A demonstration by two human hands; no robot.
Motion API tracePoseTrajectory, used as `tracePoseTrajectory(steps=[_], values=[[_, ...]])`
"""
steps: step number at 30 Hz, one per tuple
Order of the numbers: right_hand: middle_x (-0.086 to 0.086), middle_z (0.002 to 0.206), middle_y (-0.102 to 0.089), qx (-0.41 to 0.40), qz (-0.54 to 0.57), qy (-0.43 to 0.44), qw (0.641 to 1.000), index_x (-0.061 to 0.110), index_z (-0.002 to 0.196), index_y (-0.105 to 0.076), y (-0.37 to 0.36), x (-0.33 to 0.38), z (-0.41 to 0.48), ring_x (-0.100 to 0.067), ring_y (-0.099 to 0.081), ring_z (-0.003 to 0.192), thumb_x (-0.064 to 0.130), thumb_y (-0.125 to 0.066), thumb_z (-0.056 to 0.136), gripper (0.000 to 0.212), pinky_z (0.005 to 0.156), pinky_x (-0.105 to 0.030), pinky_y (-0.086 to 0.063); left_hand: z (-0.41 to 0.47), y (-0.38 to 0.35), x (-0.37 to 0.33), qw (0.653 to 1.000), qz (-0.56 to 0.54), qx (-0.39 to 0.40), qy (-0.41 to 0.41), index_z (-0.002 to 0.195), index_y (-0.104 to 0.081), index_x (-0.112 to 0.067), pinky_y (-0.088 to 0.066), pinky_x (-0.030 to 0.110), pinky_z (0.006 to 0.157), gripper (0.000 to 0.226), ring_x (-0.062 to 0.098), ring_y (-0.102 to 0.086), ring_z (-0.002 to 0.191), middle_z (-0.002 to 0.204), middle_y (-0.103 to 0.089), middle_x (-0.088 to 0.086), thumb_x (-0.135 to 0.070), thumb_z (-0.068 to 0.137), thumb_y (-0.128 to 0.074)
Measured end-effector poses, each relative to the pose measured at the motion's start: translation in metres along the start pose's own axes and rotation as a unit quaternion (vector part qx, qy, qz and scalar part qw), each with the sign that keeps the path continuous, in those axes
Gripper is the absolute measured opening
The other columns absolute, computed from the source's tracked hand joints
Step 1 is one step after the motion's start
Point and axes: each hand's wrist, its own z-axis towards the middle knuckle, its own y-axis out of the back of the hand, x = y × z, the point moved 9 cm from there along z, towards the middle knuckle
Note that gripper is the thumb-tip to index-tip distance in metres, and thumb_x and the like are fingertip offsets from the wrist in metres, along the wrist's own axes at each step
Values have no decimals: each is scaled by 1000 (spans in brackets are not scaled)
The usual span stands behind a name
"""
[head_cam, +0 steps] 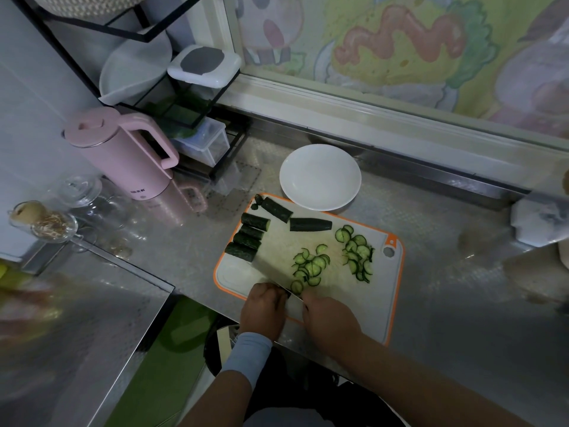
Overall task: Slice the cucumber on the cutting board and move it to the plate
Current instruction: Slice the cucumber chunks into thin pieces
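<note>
From the head camera we look down on a steel table (446, 303). The cutting board (383, 303), white with an orange rim, lies there with its near edge at the table's front. Both hands sit at that near edge.

The left hand (263, 309) has a closed grip, its fingers curled round the handle of a knife (294, 308). We see a dark part of the knife between the hands and a pale stretch of blade running towards the right hand (329, 318). That hand rests knuckles-up with its fingers bent down at the blade's far end; whether its grip holds anything we cannot tell. A pale blue sleeve (248, 355) covers the left wrist.

The cucumber lies wholly beyond the hands, all of it on the board. The nearest slices (311, 266) form a loose heap just past the knife, with one round right at the blade. A second heap lies further right, near the board's hanging hole. The uncut cucumber chunks (246, 241) — four side by side along the board's left side, two more at its far edge — are well apart from both hands.

The white plate (320, 180) stands on the table just beyond the board's far edge. To the left stand a pink kettle (123, 152) and a black rack (184, 97) with containers.
</note>
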Motion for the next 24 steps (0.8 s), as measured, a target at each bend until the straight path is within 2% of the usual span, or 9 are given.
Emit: tracePoseTrajectory(steps=[5,8,10,13,16,19,22,24], values=[[-7,83,-64,-11,33,17,999,15,106,-55,7,-6,-18,-29,-60,75,36,-36,94,30,58,-32,-32,2,-2,1,1000,12,19,-15,72,-73,-16,-53,26,63,10,25,-61,74,73,-65,2,-19,73,-64],[-6,83,-63,-20,28,0,999,18,109,-54,11,-14,-27,-24,-54,71,30,-35,98,25,59,-31,-29,2,-5,3,999,19,22,-13,74,-74,-17,-54,27,64,21,23,-61,76,76,-65,2,-28,78,-55],[-5,81,-62,-15,29,-12,999,18,107,-52,9,-17,-27,-22,-50,67,27,-34,100,21,57,-32,-28,1,-5,6,1000,13,21,3,74,-73,-17,-53,27,63,19,22,-61,77,77,-64,1,-27,77,-58],[-6,83,-62,5,22,-10,1000,15,107,-51,2,-15,-22,-24,-53,70,27,-35,98,21,57,-32,-29,0,-7,8,1000,-5,17,20,72,-71,-12,-53,29,62,8,25,-60,76,77,-62,4,-18,74,-66],[-9,87,-64,17,29,7,999,11,110,-53,-5,-8,-13,-27,-59,76,28,-42,92,27,59,-30,-32,-1,-7,9,999,-21,6,29,71,-70,-8,-51,29,64,12,27,-60,78,77,-62,6,-18,73,-65],[-11,85,-66,14,16,10,1000,11,110,-54,-8,-4,-4,-31,-63,78,19,-55,88,24,58,-32,-37,-2,-8,11,999,-21,-7,35,73,-71,-10,-48,27,66,13,25,-58,80,77,-62,5,-20,74,-64],[-11,91,-65,23,13,-4,1000,12,113,-50,-9,-4,0,-31,-61,82,20,-50,92,23,62,-35,-40,-2,-7,12,999,-22,-25,30,75,-72,-12,-41,24,71,19,18,-51,83,77,-63,4,-26,78,-58],[-10,92,-65,12,25,-1,1000,13,114,-50,-4,-4,-3,-30,-60,83,24,-45,95,22,62,-34,-37,-2,-8,12,999,-18,-23,29,76,-72,-13,-43,24,71,21,16,-50,83,76,-63,3,-28,79,-57]])
